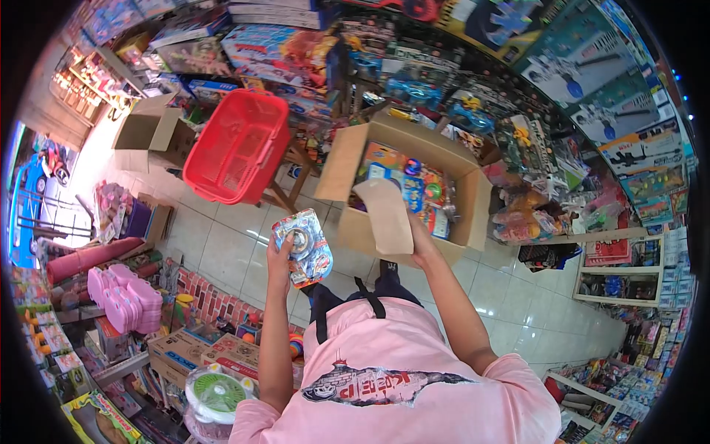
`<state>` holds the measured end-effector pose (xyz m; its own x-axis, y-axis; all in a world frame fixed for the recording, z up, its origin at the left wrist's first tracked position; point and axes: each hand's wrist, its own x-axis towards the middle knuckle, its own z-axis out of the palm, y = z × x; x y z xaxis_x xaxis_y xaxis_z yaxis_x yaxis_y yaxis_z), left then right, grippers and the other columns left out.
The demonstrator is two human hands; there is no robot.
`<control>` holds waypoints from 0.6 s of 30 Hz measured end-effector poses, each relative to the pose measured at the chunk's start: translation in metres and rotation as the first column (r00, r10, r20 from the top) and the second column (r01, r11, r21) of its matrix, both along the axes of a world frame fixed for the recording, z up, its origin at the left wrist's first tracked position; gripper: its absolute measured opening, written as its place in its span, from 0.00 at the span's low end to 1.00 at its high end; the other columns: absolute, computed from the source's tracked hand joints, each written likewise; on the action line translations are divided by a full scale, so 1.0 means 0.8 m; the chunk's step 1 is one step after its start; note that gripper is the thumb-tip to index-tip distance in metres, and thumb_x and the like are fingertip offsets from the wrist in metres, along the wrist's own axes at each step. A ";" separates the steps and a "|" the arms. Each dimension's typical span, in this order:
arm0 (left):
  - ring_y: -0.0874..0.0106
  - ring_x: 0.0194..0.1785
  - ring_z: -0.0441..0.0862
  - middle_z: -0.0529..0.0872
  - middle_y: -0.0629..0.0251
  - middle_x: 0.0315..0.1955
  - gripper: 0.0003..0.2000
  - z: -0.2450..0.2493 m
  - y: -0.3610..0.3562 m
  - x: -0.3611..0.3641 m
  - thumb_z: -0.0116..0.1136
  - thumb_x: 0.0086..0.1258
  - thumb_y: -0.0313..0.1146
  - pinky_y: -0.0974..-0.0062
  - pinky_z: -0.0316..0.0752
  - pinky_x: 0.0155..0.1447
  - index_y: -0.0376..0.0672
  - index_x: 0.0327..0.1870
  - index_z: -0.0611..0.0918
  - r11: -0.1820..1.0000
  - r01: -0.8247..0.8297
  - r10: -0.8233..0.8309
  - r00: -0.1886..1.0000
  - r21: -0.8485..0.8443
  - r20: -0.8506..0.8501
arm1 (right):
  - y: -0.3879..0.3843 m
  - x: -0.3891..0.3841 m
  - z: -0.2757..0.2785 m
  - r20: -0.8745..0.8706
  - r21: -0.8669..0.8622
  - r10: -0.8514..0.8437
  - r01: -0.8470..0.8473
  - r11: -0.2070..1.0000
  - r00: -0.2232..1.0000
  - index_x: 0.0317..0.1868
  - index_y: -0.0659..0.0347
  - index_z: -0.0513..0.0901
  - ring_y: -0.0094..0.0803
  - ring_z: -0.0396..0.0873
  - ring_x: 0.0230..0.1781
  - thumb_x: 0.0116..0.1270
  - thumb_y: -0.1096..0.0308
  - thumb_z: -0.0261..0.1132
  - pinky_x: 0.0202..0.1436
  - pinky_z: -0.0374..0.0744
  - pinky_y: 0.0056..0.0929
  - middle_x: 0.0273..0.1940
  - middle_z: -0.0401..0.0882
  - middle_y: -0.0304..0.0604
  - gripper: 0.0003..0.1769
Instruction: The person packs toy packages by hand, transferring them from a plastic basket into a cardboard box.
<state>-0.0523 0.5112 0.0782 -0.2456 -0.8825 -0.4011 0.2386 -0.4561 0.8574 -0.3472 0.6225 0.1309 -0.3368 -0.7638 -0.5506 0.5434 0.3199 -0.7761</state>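
Observation:
My left hand grips a shiny, colourful packaged toy by its left edge, with the thumb on its face. A round part shows in the middle of the pack. On the other side, my right hand holds a curved piece of plain brown cardboard at its lower right edge; those fingers are partly hidden. Just beyond the cardboard stands an open cardboard box with several colourful toy packs inside. The cardboard piece covers part of the box's near left side.
A red plastic basket rests on a wooden stool left of the box. Another open carton stands farther left. Boxed toys are stacked along the back. Pink cases and a green-topped container sit at lower left.

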 end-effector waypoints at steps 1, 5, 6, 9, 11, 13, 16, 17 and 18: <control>0.76 0.49 0.80 0.82 0.63 0.48 0.21 0.006 0.009 -0.025 0.62 0.71 0.36 0.76 0.75 0.54 0.36 0.59 0.73 1.000 0.008 -0.009 1.000 0.001 0.006 | 0.011 -0.029 -0.016 -0.213 0.013 -0.042 0.046 0.999 0.976 0.69 0.64 0.69 0.31 0.75 0.61 0.78 0.47 0.52 0.62 0.74 0.30 0.64 0.74 0.43 0.32; 0.76 0.49 0.81 0.82 0.64 0.48 0.21 0.012 0.054 -0.113 0.62 0.71 0.36 0.76 0.76 0.54 0.36 0.59 0.73 1.000 -0.004 0.005 1.000 -0.012 0.014 | 0.047 -0.140 -0.022 -0.476 -0.023 0.016 -0.031 0.999 0.879 0.61 0.62 0.74 0.38 0.76 0.56 0.73 0.53 0.62 0.58 0.74 0.35 0.60 0.73 0.45 0.25; 0.76 0.49 0.81 0.83 0.63 0.48 0.20 0.010 0.060 -0.132 0.62 0.71 0.35 0.75 0.76 0.55 0.36 0.59 0.73 1.000 -0.007 0.007 1.000 -0.005 0.005 | 0.052 -0.163 -0.037 -0.680 -0.090 -0.034 -0.038 0.995 0.732 0.58 0.61 0.75 0.40 0.77 0.53 0.70 0.56 0.66 0.56 0.74 0.37 0.56 0.74 0.46 0.23; 0.76 0.50 0.81 0.83 0.64 0.50 0.21 0.009 0.085 -0.170 0.61 0.72 0.35 0.75 0.76 0.55 0.36 0.61 0.73 1.000 -0.010 0.010 1.000 -0.012 0.024 | 0.062 -0.199 -0.065 -0.835 -0.093 -0.020 -0.104 0.990 0.550 0.54 0.61 0.76 0.45 0.77 0.51 0.63 0.61 0.71 0.55 0.74 0.39 0.52 0.74 0.50 0.23; 0.76 0.51 0.81 0.82 0.64 0.50 0.21 0.009 0.100 -0.184 0.61 0.72 0.35 0.75 0.75 0.56 0.37 0.62 0.73 0.999 -0.036 0.036 0.999 -0.010 0.019 | 0.060 -0.203 -0.068 -0.880 -0.034 0.075 -0.219 0.975 0.469 0.54 0.61 0.74 0.51 0.74 0.55 0.61 0.64 0.72 0.59 0.73 0.41 0.53 0.72 0.53 0.24; 0.76 0.51 0.81 0.82 0.64 0.50 0.21 0.014 0.114 -0.191 0.61 0.72 0.35 0.75 0.75 0.56 0.37 0.62 0.72 0.995 -0.099 0.098 0.994 0.021 0.057 | 0.051 -0.200 -0.085 -0.882 -0.007 0.137 -0.303 0.953 0.450 0.55 0.61 0.73 0.51 0.73 0.57 0.61 0.64 0.72 0.60 0.72 0.42 0.55 0.71 0.54 0.25; 0.76 0.52 0.80 0.82 0.64 0.50 0.21 0.012 0.127 -0.195 0.61 0.72 0.35 0.75 0.74 0.57 0.37 0.62 0.72 0.987 -0.150 0.151 0.989 -0.051 0.006 | 0.040 -0.189 -0.106 -0.876 0.109 0.276 -0.394 0.913 0.396 0.58 0.62 0.70 0.55 0.69 0.63 0.59 0.64 0.72 0.64 0.72 0.46 0.61 0.67 0.56 0.30; 0.76 0.52 0.80 0.82 0.64 0.50 0.21 0.011 0.129 -0.194 0.61 0.72 0.35 0.75 0.74 0.57 0.37 0.62 0.72 0.987 -0.155 0.156 0.988 -0.052 0.015 | 0.037 -0.183 -0.110 -0.886 0.288 0.393 -0.372 0.883 0.246 0.60 0.62 0.70 0.57 0.68 0.64 0.59 0.64 0.73 0.64 0.72 0.48 0.62 0.66 0.57 0.32; 0.76 0.53 0.80 0.82 0.64 0.51 0.21 0.012 0.130 -0.193 0.61 0.72 0.34 0.76 0.74 0.57 0.37 0.62 0.72 0.986 -0.153 0.156 0.987 -0.058 0.044 | 0.035 -0.178 -0.111 -0.858 0.455 0.505 -0.320 0.831 0.096 0.62 0.62 0.69 0.58 0.66 0.66 0.58 0.63 0.73 0.64 0.73 0.51 0.63 0.64 0.58 0.34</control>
